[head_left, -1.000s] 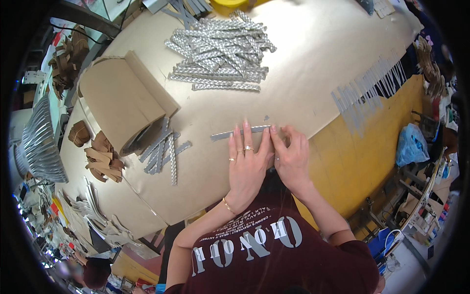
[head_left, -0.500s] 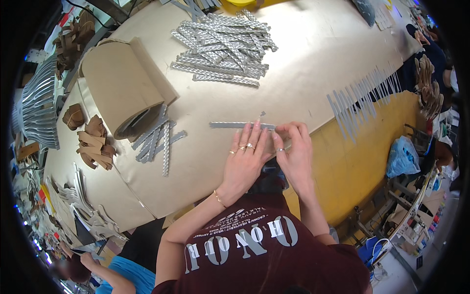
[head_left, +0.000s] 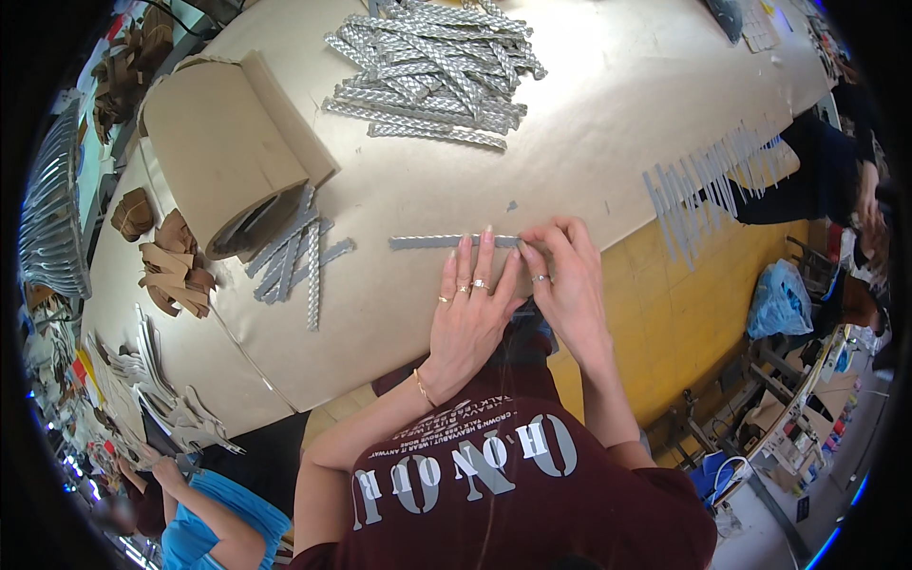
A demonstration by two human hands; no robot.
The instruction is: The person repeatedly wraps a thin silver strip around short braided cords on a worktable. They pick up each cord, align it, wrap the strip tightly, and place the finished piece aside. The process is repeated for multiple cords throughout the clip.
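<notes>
A narrow grey strip with a silvery braided edge (head_left: 418, 242) lies straight across the table in front of me. My left hand (head_left: 472, 309) rests palm down, its fingers stretched out and their tips on the strip. At the strip's right end, my right hand (head_left: 573, 290) has thumb and forefinger pinched together on it. A small grey scrap (head_left: 513, 205) lies just beyond my fingers. Farther off is a heap of silver braided strips (head_left: 437, 71). To the left, several grey strips and a braided one (head_left: 290, 261) lie loosely crossed.
A rolled brown sheet (head_left: 223, 152) sits at the left, with brown cut pieces (head_left: 176, 271) beside it. Thin grey strips (head_left: 693, 195) hang over the table's right edge. A person in blue (head_left: 218, 522) is at lower left; another person's dark sleeve (head_left: 826, 171) shows at right.
The view has shifted slightly. My right fingers have moved up against the strip's end, while my left hand stays flat on it. At right, the other person's dark-clothed arm has come closer to the hanging strips.
</notes>
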